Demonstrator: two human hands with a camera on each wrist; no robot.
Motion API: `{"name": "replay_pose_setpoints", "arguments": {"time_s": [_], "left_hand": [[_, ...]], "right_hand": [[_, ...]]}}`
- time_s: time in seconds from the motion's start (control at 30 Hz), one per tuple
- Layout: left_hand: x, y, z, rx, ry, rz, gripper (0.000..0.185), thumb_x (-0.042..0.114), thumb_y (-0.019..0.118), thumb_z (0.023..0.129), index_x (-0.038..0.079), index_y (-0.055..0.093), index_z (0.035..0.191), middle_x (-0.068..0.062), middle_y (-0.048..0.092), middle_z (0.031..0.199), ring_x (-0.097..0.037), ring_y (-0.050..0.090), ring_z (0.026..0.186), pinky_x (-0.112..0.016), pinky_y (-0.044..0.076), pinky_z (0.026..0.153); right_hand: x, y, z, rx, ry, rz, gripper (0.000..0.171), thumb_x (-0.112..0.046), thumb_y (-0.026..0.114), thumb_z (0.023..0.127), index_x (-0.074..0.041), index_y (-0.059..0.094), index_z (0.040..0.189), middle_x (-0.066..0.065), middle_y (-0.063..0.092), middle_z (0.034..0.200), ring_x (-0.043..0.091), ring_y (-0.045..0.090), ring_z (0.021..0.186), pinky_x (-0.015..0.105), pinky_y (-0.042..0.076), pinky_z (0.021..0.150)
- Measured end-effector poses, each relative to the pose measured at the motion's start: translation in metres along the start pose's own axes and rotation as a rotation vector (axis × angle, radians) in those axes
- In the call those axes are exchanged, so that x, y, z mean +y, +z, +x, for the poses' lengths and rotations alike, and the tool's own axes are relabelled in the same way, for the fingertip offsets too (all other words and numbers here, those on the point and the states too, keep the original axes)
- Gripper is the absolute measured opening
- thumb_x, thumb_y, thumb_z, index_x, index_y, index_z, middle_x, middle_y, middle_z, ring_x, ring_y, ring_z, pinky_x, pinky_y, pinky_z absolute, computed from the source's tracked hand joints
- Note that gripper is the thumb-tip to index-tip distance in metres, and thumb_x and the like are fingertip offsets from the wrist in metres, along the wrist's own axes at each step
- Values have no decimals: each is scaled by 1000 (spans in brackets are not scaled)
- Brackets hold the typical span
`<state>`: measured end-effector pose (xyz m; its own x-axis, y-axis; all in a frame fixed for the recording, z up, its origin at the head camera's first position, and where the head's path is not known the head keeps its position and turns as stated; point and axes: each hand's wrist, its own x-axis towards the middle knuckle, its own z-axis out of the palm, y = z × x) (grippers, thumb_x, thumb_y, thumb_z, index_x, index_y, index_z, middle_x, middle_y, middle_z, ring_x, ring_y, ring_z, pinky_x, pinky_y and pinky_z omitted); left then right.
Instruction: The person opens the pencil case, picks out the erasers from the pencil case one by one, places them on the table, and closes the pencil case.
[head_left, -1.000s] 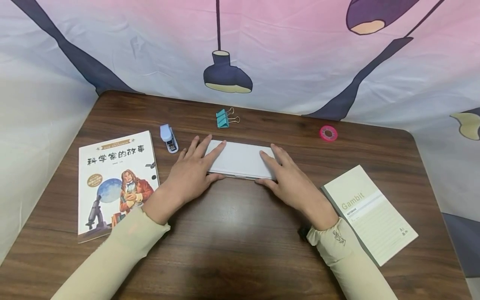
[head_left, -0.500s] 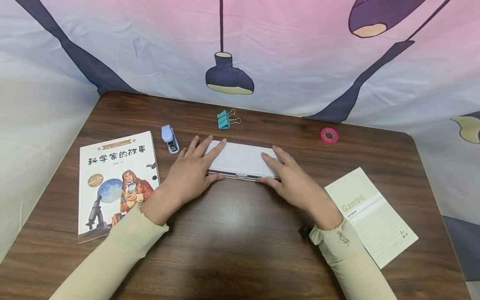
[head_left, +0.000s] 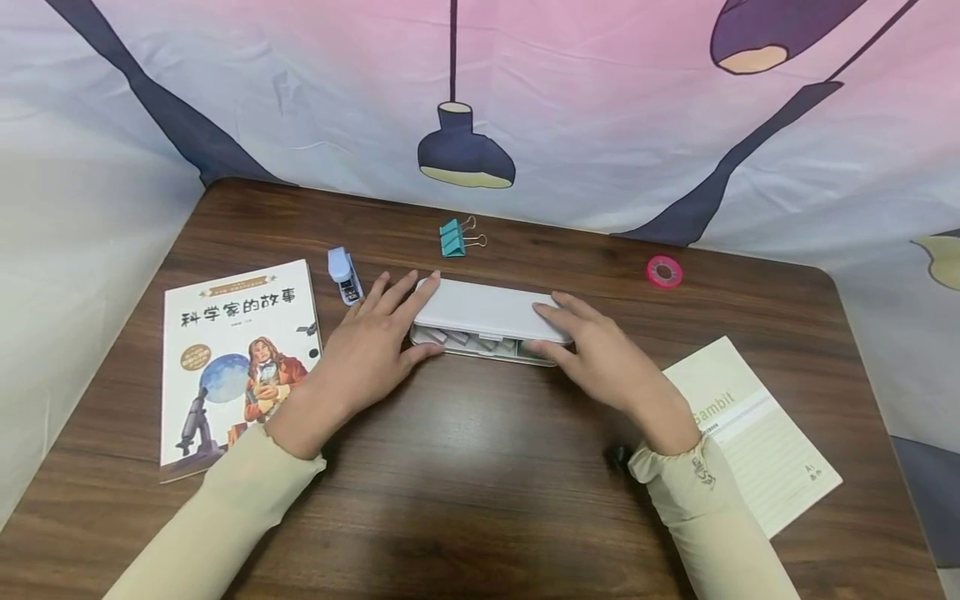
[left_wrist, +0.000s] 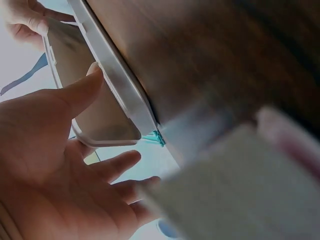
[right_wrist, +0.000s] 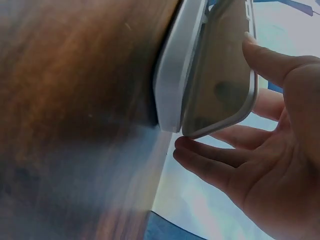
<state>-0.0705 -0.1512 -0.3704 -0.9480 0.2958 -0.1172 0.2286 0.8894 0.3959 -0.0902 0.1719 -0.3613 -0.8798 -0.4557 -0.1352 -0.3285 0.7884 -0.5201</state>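
A white pencil case (head_left: 487,310) lies mid-table, its lid raised at the front edge. Through the gap, several pale shapes show inside. My left hand (head_left: 366,348) holds the left end of the lid, thumb at the front opening and fingers over the top. At the right end, my right hand (head_left: 609,358) pinches the lid between a thumb under its front edge and fingers above. The right wrist view shows the lid (right_wrist: 220,90) tilted away from the base (right_wrist: 175,75). In the left wrist view, the thumb crosses the lid's inner side towards the base rim (left_wrist: 120,80).
Left of the hands lie a picture-covered book (head_left: 240,367) and a blue stapler (head_left: 345,277). Behind the case is a teal binder clip (head_left: 453,239). A pink tape roll (head_left: 664,272) and a notebook (head_left: 757,442), partly under the right sleeve, lie to the right.
The pencil case's lid has risen at its front edge, from closed to partly open, lifted by both hands. The view has shifted slightly.
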Motion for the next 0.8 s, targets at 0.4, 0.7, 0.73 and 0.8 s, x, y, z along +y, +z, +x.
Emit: {"name": "replay_pose_setpoints", "arguments": {"time_s": [0.4, 0.7, 0.73, 0.8], "left_hand": [[-1, -7, -3, 39, -22, -12, 100, 44, 74, 113, 15, 12, 186, -26, 29, 188, -55, 23, 176, -78, 29, 138], [-2, -5, -4, 33, -37, -23, 108, 47, 74, 112, 2, 7, 184, -26, 25, 189, -52, 21, 177, -74, 27, 141], [-2, -5, -4, 29, -38, -20, 109, 47, 74, 112, 1, 7, 183, -26, 24, 190, -52, 21, 178, -73, 27, 141], [-2, -5, -4, 22, -33, -9, 109, 47, 75, 111, -1, 8, 183, -28, 23, 189, -52, 21, 177, -73, 27, 141]], "right_hand": [[3, -10, 6, 57, -40, 49, 53, -35, 69, 117, -7, 65, 162, 23, 62, 168, 43, 58, 160, 63, 44, 136], [9, -13, 15, 129, -56, 140, 42, -30, 69, 117, -8, 74, 153, 16, 75, 153, 37, 67, 151, 59, 51, 131], [9, -13, 16, 133, -47, 144, 42, -31, 69, 117, -8, 74, 152, 15, 76, 153, 37, 67, 151, 59, 51, 131], [9, -14, 19, 145, -29, 155, 41, -31, 69, 117, -10, 75, 151, 14, 76, 153, 36, 68, 151, 58, 51, 131]]}}
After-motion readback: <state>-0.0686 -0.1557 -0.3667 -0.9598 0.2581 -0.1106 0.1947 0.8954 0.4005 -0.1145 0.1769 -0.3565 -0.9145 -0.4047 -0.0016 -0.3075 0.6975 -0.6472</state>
